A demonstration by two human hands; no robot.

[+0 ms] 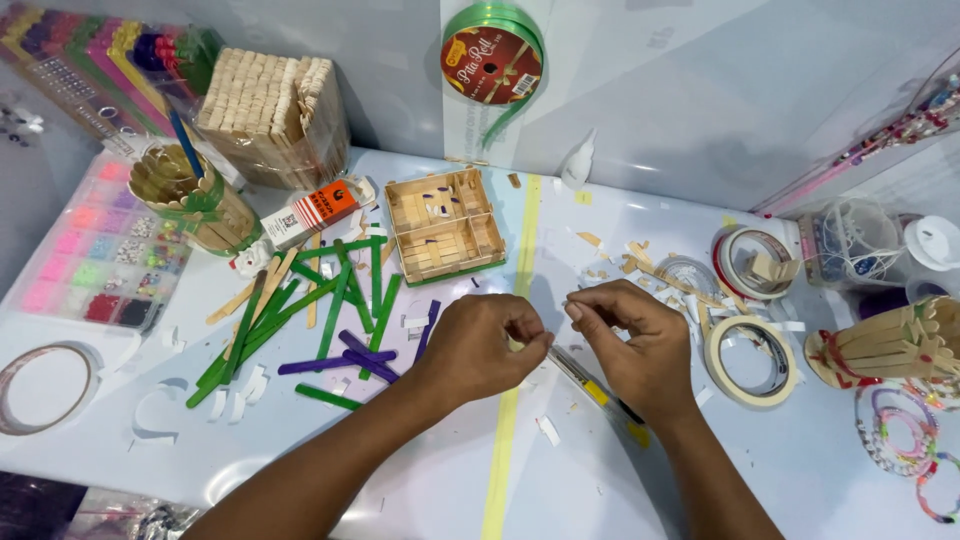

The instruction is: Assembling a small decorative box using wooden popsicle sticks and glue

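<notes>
Head view. The left hand (478,345) and the right hand (628,342) meet above the middle of the pale worktop (420,480), fingertips turned toward each other and nearly touching. Both hands are pinched, thumb against forefinger, on a small pale scrap (518,344) that lies in the gap between them; its shape and long axis are too small to tell. The left fingertips cover most of it, so the left hand is the nearer. A yellow tape line (508,420) runs along the worktop directly under the gap, pointing away from the person.

Beyond the left hand sits a square stick-built tray (443,226) divided into compartments; small pale pieces lie inside, though which compartment holds what cannot be told. To the left of the left hand, green and purple craft sticks (310,320) lie scattered flat. Farther left stands a stick-clad cup (192,198) with a blue pen in it, and beyond it a block of plain sticks (272,112). Just under and beside the right hand lies a craft knife (590,385), angled toward the person's right. To the right of the right hand lie two tape rolls (745,358), the nearer one flat on the worktop
</notes>
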